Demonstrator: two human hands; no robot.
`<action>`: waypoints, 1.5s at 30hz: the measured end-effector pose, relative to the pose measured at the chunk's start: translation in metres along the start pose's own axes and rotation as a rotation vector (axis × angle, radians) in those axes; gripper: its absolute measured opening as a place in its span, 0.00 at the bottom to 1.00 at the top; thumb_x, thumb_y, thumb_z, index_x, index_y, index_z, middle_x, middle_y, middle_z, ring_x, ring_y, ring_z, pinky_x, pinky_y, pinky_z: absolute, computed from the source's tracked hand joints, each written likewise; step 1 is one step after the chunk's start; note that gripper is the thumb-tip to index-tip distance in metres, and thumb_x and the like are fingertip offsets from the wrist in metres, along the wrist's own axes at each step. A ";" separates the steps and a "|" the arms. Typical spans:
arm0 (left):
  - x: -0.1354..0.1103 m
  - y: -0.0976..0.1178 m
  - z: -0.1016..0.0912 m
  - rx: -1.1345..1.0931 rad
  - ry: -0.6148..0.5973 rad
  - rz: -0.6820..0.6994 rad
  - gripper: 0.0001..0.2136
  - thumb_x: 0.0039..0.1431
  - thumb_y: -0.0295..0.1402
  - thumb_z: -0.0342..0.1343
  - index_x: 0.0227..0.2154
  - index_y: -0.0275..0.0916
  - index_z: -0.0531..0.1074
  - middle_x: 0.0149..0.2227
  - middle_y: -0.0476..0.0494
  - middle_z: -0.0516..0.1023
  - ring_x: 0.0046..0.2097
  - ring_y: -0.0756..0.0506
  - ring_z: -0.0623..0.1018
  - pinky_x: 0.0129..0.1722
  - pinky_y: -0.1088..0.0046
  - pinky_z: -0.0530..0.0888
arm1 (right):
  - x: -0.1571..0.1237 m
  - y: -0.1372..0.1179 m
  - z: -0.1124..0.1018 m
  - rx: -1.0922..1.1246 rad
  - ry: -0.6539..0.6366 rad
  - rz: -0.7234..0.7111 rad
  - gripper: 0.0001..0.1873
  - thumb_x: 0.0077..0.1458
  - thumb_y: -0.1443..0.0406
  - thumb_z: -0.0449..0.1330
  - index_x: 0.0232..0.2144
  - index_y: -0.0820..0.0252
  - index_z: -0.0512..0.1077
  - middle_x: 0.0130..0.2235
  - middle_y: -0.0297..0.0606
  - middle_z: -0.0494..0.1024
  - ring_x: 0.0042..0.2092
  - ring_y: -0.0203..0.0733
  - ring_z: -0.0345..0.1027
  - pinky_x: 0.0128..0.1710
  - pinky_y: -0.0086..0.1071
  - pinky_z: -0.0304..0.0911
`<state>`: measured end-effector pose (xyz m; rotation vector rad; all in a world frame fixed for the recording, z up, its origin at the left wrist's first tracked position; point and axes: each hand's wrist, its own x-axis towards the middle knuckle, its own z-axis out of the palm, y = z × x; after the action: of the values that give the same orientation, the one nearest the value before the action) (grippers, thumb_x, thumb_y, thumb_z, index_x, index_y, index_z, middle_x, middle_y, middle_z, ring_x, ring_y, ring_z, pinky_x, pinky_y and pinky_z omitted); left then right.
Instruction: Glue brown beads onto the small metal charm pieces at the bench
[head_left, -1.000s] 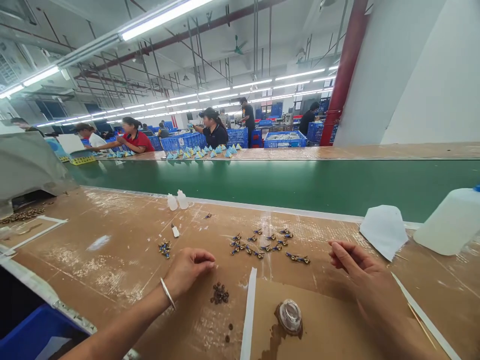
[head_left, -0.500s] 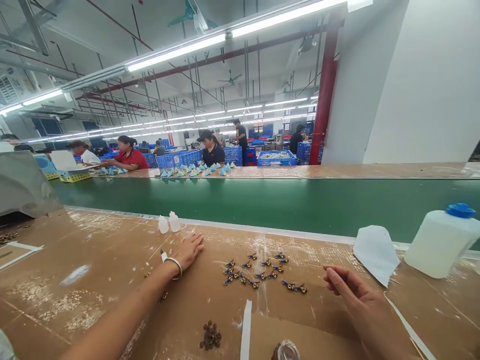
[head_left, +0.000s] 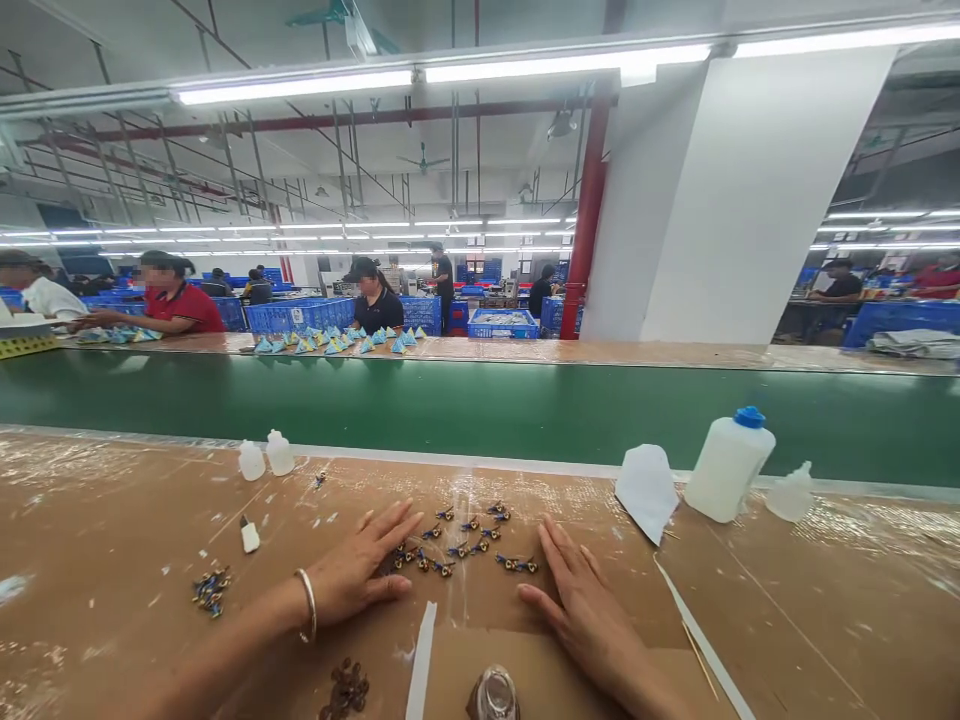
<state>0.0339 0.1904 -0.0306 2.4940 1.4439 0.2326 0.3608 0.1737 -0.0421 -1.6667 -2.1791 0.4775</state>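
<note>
While both hands lie flat on the brown worktop (head_left: 112, 560), the cluster of small blue-and-gold parts (head_left: 469, 540) sits scattered between and just beyond the fingertips. The left hand (head_left: 356, 575) rests palm down, fingers spread, their tips touching the cluster's near-left edge; the right hand (head_left: 581, 610) lies likewise, fingers apart and holding nothing, its tips just beside the rightmost pieces. Judged by their look, the parts are light, stiff and easily scattered; each would best be pinched singly between thumb and forefinger across its body. A second small heap (head_left: 211, 588) lies left of the left wrist. Beyond the right fingers stand a white paper piece (head_left: 646, 490) and a blue-capped bottle (head_left: 727, 465); beyond the left, two small dropper bottles (head_left: 265, 457).
</note>
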 end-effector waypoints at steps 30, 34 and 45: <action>0.103 0.011 0.002 -0.183 0.143 0.087 0.25 0.61 0.39 0.56 0.59 0.44 0.59 0.66 0.38 0.55 0.63 0.32 0.60 0.58 0.42 0.58 | 0.083 -0.023 0.011 -0.230 -0.065 -0.328 0.43 0.59 0.41 0.40 0.66 0.62 0.46 0.68 0.44 0.42 0.68 0.50 0.36 0.65 0.52 0.38; 0.073 0.002 -0.024 -0.226 0.293 -0.016 0.24 0.63 0.39 0.53 0.60 0.44 0.58 0.66 0.38 0.54 0.64 0.33 0.59 0.59 0.41 0.57 | 0.079 -0.029 0.008 -0.226 -0.113 -0.499 0.37 0.59 0.41 0.41 0.65 0.47 0.49 0.69 0.34 0.40 0.69 0.46 0.32 0.65 0.51 0.32; -0.066 0.011 -0.026 -0.266 0.407 -0.218 0.28 0.63 0.49 0.44 0.64 0.45 0.52 0.67 0.45 0.53 0.66 0.39 0.56 0.64 0.55 0.54 | 0.100 -0.060 0.008 -0.203 -0.261 -0.770 0.23 0.66 0.50 0.39 0.61 0.37 0.56 0.67 0.27 0.52 0.68 0.44 0.41 0.65 0.53 0.37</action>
<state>0.0040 0.1315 -0.0032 2.1349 1.6877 0.8681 0.2815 0.2550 -0.0136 -0.7410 -2.8980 0.2610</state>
